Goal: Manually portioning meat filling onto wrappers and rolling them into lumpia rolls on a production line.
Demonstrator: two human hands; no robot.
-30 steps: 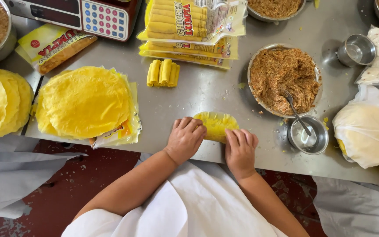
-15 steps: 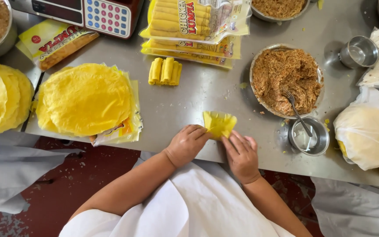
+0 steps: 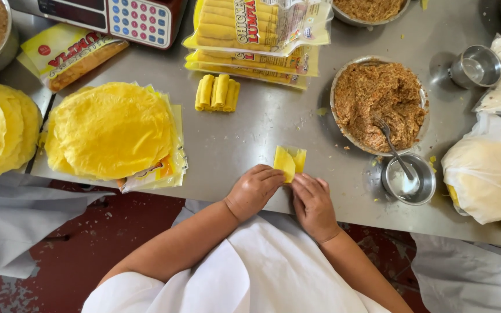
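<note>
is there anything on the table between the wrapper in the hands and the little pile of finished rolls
Nothing visible does. The folded yellow wrapper, held by the left hand and right hand, sits near the table's front edge; only bare steel table with a few crumbs lies before the finished rolls.

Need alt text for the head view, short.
Seen from above, the left hand and right hand fold a yellow wrapper on a steel table. Nearby sit a wrapper stack, finished rolls and a filling bowl.
</note>
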